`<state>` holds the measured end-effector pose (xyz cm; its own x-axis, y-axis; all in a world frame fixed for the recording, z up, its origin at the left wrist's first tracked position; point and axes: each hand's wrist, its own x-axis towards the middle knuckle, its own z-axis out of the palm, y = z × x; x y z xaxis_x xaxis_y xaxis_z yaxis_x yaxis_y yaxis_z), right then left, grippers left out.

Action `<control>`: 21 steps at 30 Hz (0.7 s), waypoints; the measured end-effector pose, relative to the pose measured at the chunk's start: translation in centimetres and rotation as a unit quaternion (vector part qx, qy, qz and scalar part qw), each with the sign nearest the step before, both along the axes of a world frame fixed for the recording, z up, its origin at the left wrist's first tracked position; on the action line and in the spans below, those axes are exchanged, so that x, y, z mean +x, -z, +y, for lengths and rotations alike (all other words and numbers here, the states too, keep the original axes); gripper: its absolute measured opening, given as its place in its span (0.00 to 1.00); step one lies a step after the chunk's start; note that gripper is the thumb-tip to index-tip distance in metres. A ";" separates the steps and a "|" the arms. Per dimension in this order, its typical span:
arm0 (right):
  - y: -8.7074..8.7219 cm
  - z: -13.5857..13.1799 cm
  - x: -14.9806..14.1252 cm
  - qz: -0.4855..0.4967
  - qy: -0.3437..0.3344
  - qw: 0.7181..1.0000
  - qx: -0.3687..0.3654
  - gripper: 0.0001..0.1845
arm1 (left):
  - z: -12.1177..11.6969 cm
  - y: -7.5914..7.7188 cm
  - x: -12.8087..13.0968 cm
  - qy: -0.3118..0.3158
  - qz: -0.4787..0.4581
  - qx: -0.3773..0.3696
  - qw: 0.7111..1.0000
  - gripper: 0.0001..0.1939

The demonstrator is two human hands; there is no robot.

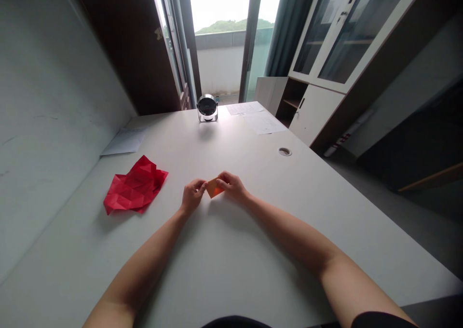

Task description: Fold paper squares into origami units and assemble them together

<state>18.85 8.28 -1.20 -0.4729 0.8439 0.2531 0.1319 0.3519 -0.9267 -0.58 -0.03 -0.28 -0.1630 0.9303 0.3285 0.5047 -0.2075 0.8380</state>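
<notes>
Forearms, orange paper, corner pointing nearward

Creased paper on the table, left of the folded piece, round device behind.

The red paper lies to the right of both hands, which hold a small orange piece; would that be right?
No, the head view shows the red paper to the left of the left hand and right hand, which hold the orange piece.
</notes>
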 end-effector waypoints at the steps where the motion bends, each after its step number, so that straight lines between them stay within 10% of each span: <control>1: 0.0 0.0 0.0 -0.003 -0.003 1.000 0.004 0.18 | 0.0 0.0 0.0 0.000 0.002 0.000 1.000 0.16; 21: 0.3 0.1 0.1 -0.011 0.000 1.000 0.025 0.17 | 0.1 -0.1 0.2 0.018 0.002 -0.021 1.000 0.15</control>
<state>18.99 8.38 -1.52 -0.4798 0.8302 0.2839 0.1526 0.3976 -0.9048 -0.42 0.03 -0.15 -0.1283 0.9485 0.2898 0.5006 -0.1903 0.8445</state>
